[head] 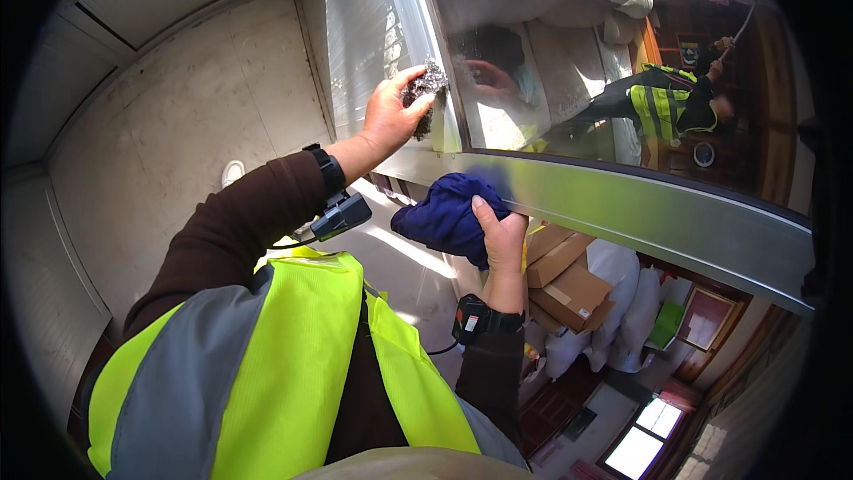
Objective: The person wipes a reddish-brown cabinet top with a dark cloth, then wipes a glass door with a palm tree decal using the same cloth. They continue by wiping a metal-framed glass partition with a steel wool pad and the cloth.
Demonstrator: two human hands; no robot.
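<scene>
My left hand (390, 113) grips a metal scouring pad (422, 83). The pad is pressed against the upright bar of a silver metal window frame (416, 20). In my right hand (504, 240) is a bunched dark blue cloth (443, 213), held just below the frame's lower rail (640, 203). The cloth appears to touch the near end of that rail; its far side is hidden. Beyond the bar, a glass pane (553, 93) carries reflections and some haze. Both wrists wear black straps with small devices.
A person in a yellow-green vest (656, 103), holding a pole (740, 30), shows in the pane, reflected or behind it. Cardboard boxes (570, 297) and white sacks (613, 280) are piled below the rail. Left lies a pale floor (193, 87); a white shoe (232, 173) shows there.
</scene>
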